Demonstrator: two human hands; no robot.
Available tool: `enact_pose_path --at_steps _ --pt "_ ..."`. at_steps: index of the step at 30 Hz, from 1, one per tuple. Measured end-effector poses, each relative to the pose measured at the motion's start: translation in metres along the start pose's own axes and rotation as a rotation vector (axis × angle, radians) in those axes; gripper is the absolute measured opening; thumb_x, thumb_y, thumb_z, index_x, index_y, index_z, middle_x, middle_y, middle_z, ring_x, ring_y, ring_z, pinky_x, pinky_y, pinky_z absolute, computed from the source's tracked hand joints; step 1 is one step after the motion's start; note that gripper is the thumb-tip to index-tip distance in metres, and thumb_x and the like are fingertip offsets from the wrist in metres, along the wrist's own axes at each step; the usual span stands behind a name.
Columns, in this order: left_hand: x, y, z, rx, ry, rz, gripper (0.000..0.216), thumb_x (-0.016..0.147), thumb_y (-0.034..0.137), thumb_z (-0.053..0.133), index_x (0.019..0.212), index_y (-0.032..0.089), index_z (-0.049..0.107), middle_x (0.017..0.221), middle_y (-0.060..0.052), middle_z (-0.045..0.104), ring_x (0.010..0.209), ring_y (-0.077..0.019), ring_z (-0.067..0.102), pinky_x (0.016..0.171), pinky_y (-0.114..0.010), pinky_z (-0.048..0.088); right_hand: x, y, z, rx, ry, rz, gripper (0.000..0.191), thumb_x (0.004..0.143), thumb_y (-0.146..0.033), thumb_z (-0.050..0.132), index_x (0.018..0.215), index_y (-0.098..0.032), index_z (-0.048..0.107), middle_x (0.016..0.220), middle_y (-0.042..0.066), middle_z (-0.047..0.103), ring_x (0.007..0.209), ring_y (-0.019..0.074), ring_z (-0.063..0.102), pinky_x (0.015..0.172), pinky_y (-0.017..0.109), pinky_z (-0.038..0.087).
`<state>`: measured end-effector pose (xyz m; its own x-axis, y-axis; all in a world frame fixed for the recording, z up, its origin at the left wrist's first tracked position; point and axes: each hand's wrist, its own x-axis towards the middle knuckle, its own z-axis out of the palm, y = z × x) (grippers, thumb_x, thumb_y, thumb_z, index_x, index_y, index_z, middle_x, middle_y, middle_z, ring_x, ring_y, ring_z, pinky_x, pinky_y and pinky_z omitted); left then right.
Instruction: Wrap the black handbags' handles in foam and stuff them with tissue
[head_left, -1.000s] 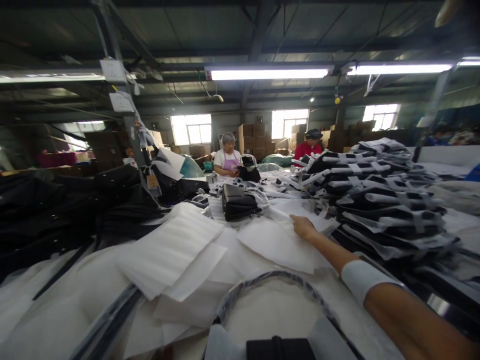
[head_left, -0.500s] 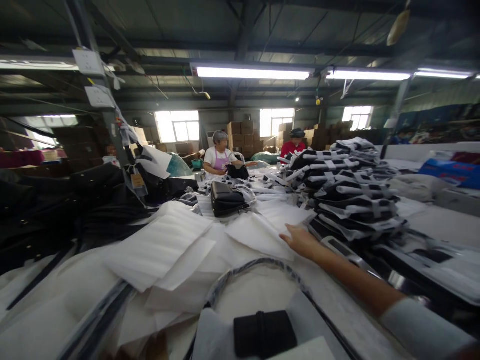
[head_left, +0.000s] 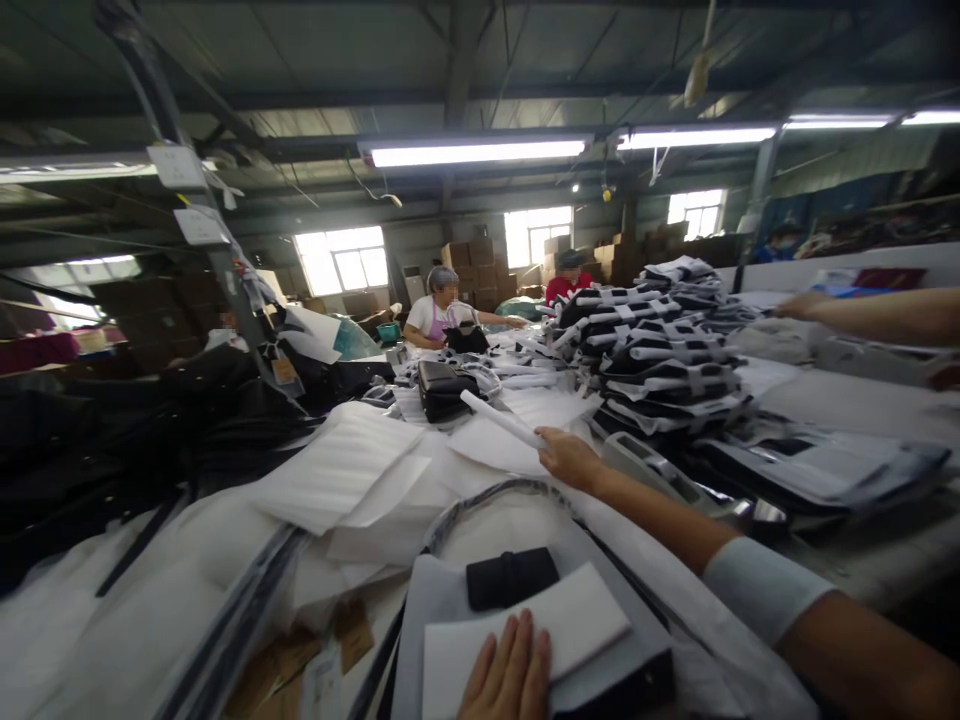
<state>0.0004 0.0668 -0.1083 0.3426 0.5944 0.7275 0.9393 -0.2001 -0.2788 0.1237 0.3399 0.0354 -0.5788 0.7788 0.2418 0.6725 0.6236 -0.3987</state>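
Observation:
In front of me lies a handbag (head_left: 645,640) with a pale grey covering over its front, a black flap piece (head_left: 512,577) and a wrapped handle (head_left: 491,495) arching above. My left hand (head_left: 510,670) rests flat, fingers stretched, on a folded white foam sheet (head_left: 577,610) lying on the bag. My right hand (head_left: 570,458) reaches beyond the handle and grips the near end of a narrow white foam strip (head_left: 499,415), which looks rolled or folded. Loose white foam sheets (head_left: 337,465) spread to the left and under that hand.
Wrapped black-and-white bags (head_left: 660,350) form a tall pile at right. A black bag (head_left: 446,388) stands ahead. Dark bags (head_left: 135,440) heap at left beside a metal post (head_left: 217,250). Another person's arm (head_left: 862,315) extends in from the right; a person in an apron (head_left: 446,315) works opposite.
My left hand has come into view onto the foam sheet on the bag. My right hand now holds a white strip raised off the sheets. Another person's arm has appeared at right.

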Motion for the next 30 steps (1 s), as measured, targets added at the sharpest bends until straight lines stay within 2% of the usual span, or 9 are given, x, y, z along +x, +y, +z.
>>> enact_pose_path --at_steps 2,5,9,12,15,18,22,26,30 --pt "0.001 -0.008 -0.004 -0.001 -0.080 0.064 0.047 0.095 0.003 0.037 0.135 0.018 0.057 0.129 -0.006 0.067 0.120 -0.0158 0.062 0.101 -0.025 0.051 -0.019 -0.006 -0.020 0.098 0.030 -0.020 0.035 0.100 -0.039 0.050 0.122 -0.014 0.061 0.113 0.010 0.066 0.099 0.0229 0.064 0.087 0.039 0.053" --pt "0.005 -0.019 -0.009 -0.024 -0.217 0.169 0.055 0.089 -0.002 0.036 0.140 0.013 0.049 0.137 -0.009 0.062 0.124 -0.0180 0.060 0.097 -0.026 0.054 -0.062 -0.012 -0.050 0.245 -0.008 -0.087 0.049 0.097 -0.054 0.044 0.115 -0.014 0.066 0.096 0.007 0.067 0.077 0.0184 0.065 0.068 0.029 0.053" --pt "0.021 -0.025 -0.027 -0.159 -0.388 0.115 0.075 0.073 -0.010 0.037 0.143 0.015 0.044 0.141 -0.010 0.058 0.124 -0.0182 0.059 0.099 -0.027 0.053 -0.132 -0.016 -0.083 0.436 -0.099 -0.143 0.067 0.096 -0.068 0.029 0.098 -0.015 0.070 0.085 0.006 0.064 0.066 0.0156 0.060 0.060 0.026 0.051" --pt "0.043 -0.026 -0.051 -0.298 -0.564 0.017 0.082 0.065 -0.010 0.040 0.143 0.014 0.045 0.146 -0.012 0.052 0.129 -0.0209 0.055 0.104 -0.031 0.049 -0.180 -0.019 -0.103 0.617 -0.211 -0.119 0.057 0.098 -0.061 0.037 0.097 -0.015 0.071 0.080 0.005 0.066 0.072 0.0178 0.062 0.067 0.028 0.052" --pt "0.067 -0.031 -0.074 -0.440 -0.757 -0.064 0.089 0.056 -0.008 0.044 0.144 0.010 0.045 0.149 -0.015 0.046 0.133 -0.0251 0.051 0.109 -0.035 0.045 -0.221 -0.019 -0.111 0.618 -0.260 -0.094 0.036 0.095 -0.048 0.055 0.113 -0.020 0.069 0.097 0.006 0.072 0.091 0.0229 0.067 0.079 0.031 0.055" --pt "0.086 -0.040 -0.086 -0.548 -0.854 -0.089 0.083 0.062 -0.005 0.046 0.143 0.012 0.046 0.148 -0.015 0.048 0.131 -0.0264 0.053 0.108 -0.038 0.045 -0.258 -0.019 -0.100 0.422 -0.181 -0.151 0.025 0.089 -0.030 0.067 0.114 -0.028 0.067 0.109 0.003 0.072 0.101 0.0228 0.067 0.088 0.030 0.055" --pt "0.102 -0.056 -0.091 -0.647 -0.882 -0.038 0.074 0.071 0.003 0.052 0.142 0.021 0.047 0.144 -0.008 0.056 0.127 -0.0240 0.057 0.108 -0.037 0.044 -0.287 -0.029 -0.058 0.153 0.033 -0.411 0.030 0.085 -0.009 0.063 0.109 -0.028 0.064 0.105 0.002 0.073 0.098 0.0199 0.067 0.089 0.029 0.055" --pt "0.111 -0.064 -0.093 -0.688 -0.907 -0.006 0.067 0.075 0.010 0.058 0.139 0.028 0.050 0.131 -0.002 0.067 0.116 -0.0231 0.065 0.101 -0.033 0.049 -0.285 -0.047 -0.008 -0.007 0.408 -0.477 0.030 0.087 -0.003 0.051 0.108 -0.022 0.064 0.101 0.005 0.074 0.091 0.0221 0.067 0.084 0.036 0.052" --pt "0.115 -0.063 -0.098 -0.674 -0.923 -0.011 0.062 0.081 0.017 0.063 0.141 0.023 0.049 0.137 -0.006 0.062 0.121 -0.0250 0.062 0.104 -0.035 0.046 -0.266 -0.061 0.031 -0.021 0.626 -0.443 0.024 0.094 -0.006 0.047 0.096 -0.022 0.066 0.094 0.002 0.075 0.084 0.0204 0.066 0.080 0.036 0.049"
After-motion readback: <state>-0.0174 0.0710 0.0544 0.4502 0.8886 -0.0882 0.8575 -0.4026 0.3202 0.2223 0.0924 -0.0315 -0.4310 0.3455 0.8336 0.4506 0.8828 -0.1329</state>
